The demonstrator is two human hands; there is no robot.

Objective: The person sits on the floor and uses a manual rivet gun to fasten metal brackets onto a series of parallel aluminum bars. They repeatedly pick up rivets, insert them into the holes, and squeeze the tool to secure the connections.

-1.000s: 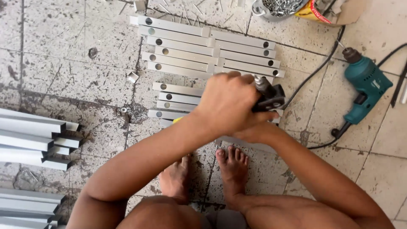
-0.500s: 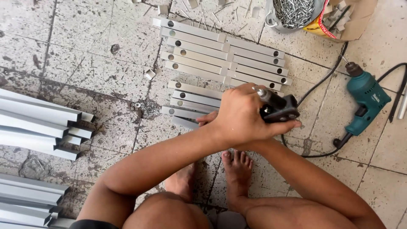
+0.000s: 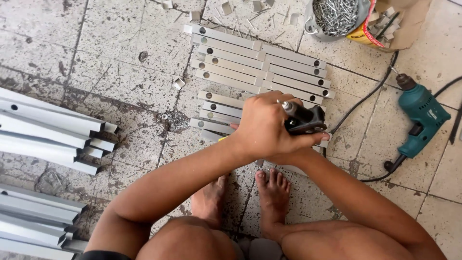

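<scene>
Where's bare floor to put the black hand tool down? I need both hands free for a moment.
Bare tile lies between the flat metal strips and the stacked grey channels, upper left. Another patch lies below the teal drill, lower right. It is crowded around both hands and beside the bowl of rivets.

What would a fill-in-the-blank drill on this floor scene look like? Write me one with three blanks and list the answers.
1. The left hand and the right hand, mostly hidden beneath it, grip a black ____ tool over the flat metal strips.
2. The teal power drill lies on the tiled floor to the person's ____.
3. The metal pot at the top holds a heap of ____.

Missing words: hand; right; rivets
</scene>
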